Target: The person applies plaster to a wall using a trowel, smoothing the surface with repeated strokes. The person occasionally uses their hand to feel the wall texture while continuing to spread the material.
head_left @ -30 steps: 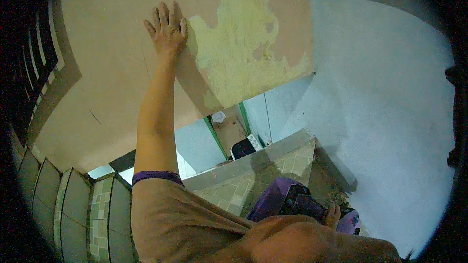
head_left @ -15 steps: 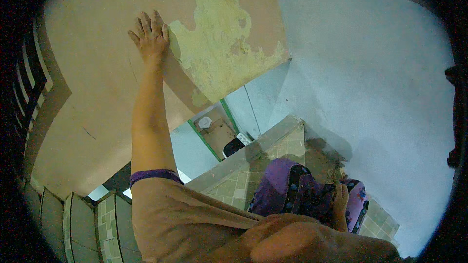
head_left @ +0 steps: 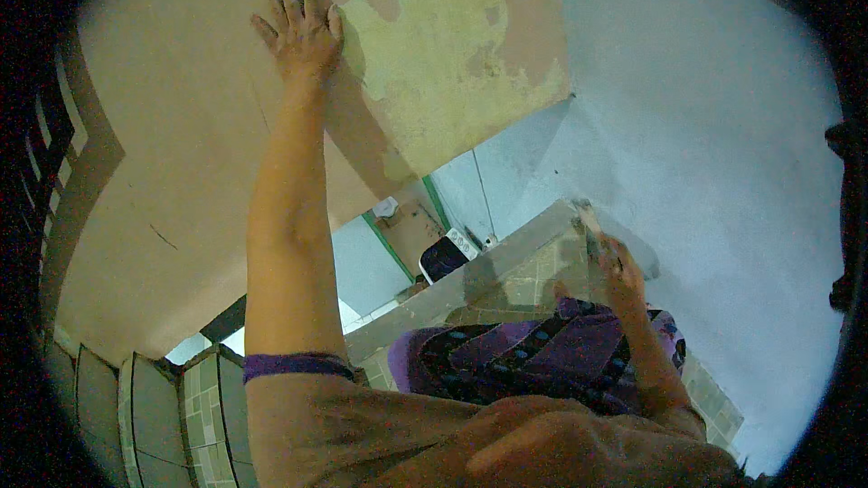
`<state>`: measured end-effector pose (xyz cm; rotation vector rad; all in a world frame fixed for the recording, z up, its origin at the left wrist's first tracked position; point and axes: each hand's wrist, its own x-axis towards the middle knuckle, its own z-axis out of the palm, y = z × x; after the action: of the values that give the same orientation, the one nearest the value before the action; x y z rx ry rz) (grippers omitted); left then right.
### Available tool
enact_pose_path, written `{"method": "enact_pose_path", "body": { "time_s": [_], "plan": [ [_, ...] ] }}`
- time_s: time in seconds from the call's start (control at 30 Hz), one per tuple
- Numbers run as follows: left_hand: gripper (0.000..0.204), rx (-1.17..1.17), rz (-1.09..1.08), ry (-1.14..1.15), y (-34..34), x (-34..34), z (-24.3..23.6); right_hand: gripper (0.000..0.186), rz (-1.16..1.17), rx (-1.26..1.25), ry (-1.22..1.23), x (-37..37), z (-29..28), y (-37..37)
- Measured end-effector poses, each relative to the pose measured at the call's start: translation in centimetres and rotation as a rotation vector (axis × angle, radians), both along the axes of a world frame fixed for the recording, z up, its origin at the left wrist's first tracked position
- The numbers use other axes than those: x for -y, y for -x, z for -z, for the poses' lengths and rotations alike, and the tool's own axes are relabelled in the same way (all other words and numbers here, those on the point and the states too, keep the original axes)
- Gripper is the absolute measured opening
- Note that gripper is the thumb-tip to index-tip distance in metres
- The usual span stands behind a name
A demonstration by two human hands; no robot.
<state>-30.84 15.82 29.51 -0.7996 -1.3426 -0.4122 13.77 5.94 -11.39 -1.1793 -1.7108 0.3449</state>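
My left hand (head_left: 306, 36) lies flat with its fingers spread on a tan wall (head_left: 181, 154), just beside a patch of peeling yellow paint (head_left: 434, 54). Lower down on the right, my right hand (head_left: 622, 273) is closed on a small brush (head_left: 588, 217); its light handle and darker bristle end are blurred. The bristle end is at the end of a grey ledge (head_left: 533, 228), close to the pale blue-white wall (head_left: 714, 154). I cannot tell whether it touches.
Tiled steps (head_left: 203, 398) go down at the lower left, near a dark railing (head_left: 54, 136). Beyond the ledge, on a lower level, are a green-edged doorway (head_left: 391, 248) and a white appliance with a dark front (head_left: 448, 258). Purple patterned cloth (head_left: 533, 352) covers my legs.
My right hand has moved up and forward from beside my legs to the ledge's end, carrying the brush. My left hand stays flat on the wall while the view has shifted slightly.
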Motion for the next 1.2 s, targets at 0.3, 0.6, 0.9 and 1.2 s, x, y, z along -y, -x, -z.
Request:
{"method": "enact_pose_path", "body": {
  "time_s": [0.3, 0.6, 0.9, 1.2],
  "plan": [
    [0.063, -0.034, 0.313, -0.055, 0.8, -1.9, 0.1, 0.031, -0.104, -0.148, -0.585, -10.9, -24.0, 13.2],
    [0.061, -0.066, 0.394, -0.07, 1.2, -0.9, 0.5, 0.024, 0.026, -0.107, -0.714, -14.9, -30.7, 20.7],
    [0.059, -0.121, 0.327, -0.086, 1.5, -1.2, 0.0, 0.023, 0.076, -0.095, -0.767, -15.1, -31.7, 21.1],
    [0.058, -0.12, 0.276, -0.087, 1.8, -1.4, -0.1, 0.023, 0.068, -0.092, -0.786, -15.1, -31.9, 21.1]
  ]
}}
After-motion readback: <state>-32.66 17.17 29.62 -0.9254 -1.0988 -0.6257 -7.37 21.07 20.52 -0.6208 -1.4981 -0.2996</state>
